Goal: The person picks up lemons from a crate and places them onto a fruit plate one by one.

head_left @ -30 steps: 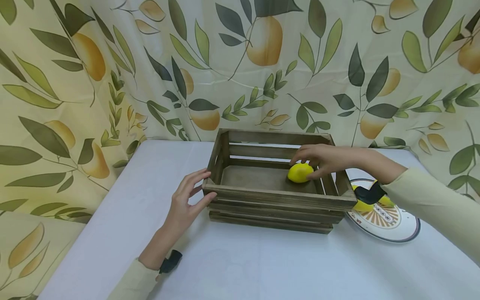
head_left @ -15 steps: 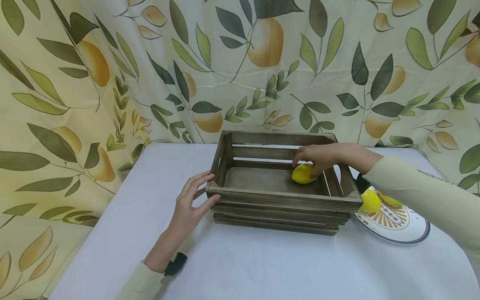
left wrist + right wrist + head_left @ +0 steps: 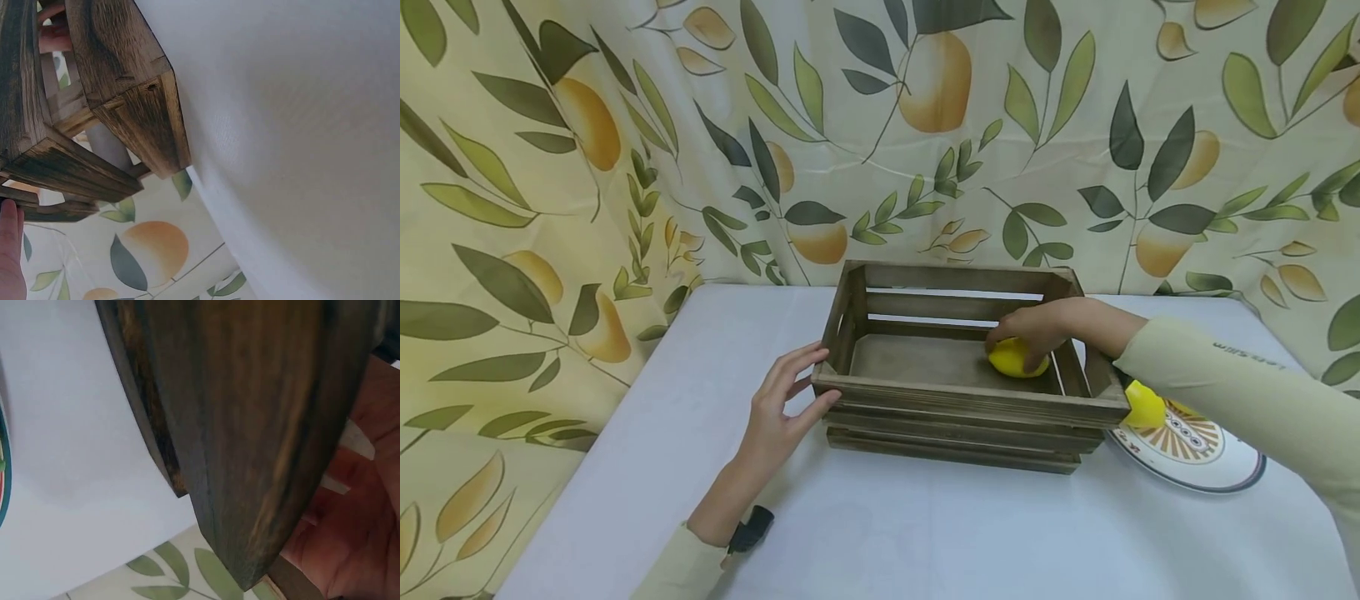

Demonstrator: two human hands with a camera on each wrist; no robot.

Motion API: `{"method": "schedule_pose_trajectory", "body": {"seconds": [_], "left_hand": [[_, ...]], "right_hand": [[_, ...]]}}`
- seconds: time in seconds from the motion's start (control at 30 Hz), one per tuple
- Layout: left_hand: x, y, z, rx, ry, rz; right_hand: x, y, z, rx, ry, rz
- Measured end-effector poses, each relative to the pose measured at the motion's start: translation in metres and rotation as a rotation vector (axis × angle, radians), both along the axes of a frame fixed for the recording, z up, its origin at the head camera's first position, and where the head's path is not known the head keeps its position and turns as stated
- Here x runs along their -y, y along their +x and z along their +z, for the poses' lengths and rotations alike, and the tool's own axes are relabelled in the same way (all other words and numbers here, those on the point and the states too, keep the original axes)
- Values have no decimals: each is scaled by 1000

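A dark brown slatted wooden crate [image 3: 955, 396] stands on the white-covered table. Inside, toward its right end, a yellow lemon [image 3: 1009, 358] lies low, close over the floor. My right hand [image 3: 1037, 325] reaches over the crate's right end and grips the lemon from above, thumb in front and fingers behind. At the front left corner my left hand [image 3: 784, 407] holds the crate, fingers at the left rim and thumb on the front slat. The crate's slats [image 3: 119, 44] fill the upper left of the left wrist view. In the right wrist view crate wood [image 3: 250, 425] hides part of the right hand [image 3: 369, 512].
To the right of the crate is a round patterned plate [image 3: 1232, 471], partly behind the right sleeve [image 3: 1210, 375]. On it sits another lemon [image 3: 1144, 407], with more yellow showing behind. A fruit-and-leaf patterned cloth [image 3: 940, 200] hangs behind the table.
My right hand has lowered and wrapped further round the lemon, which has shifted slightly right and nearer. The left hand stays on the crate corner. More of the plate's lemon shows.
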State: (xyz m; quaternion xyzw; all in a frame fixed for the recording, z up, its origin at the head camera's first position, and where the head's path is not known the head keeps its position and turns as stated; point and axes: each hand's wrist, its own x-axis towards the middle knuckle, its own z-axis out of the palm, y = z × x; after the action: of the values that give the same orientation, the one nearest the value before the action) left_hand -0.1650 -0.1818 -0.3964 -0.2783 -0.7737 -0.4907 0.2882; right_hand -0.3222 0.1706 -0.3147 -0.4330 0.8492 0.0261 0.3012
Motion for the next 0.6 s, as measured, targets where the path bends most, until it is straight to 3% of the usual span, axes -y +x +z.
{"method": "schedule_pose_trajectory", "body": {"seconds": [0.3, 0.6], "left_hand": [[-1, 0, -2, 2, -5, 6], [0, 0, 0, 5, -8, 9]], "right_hand": [[0, -3, -1, 44, 22, -1], [1, -5, -1, 60, -67, 23]]}}
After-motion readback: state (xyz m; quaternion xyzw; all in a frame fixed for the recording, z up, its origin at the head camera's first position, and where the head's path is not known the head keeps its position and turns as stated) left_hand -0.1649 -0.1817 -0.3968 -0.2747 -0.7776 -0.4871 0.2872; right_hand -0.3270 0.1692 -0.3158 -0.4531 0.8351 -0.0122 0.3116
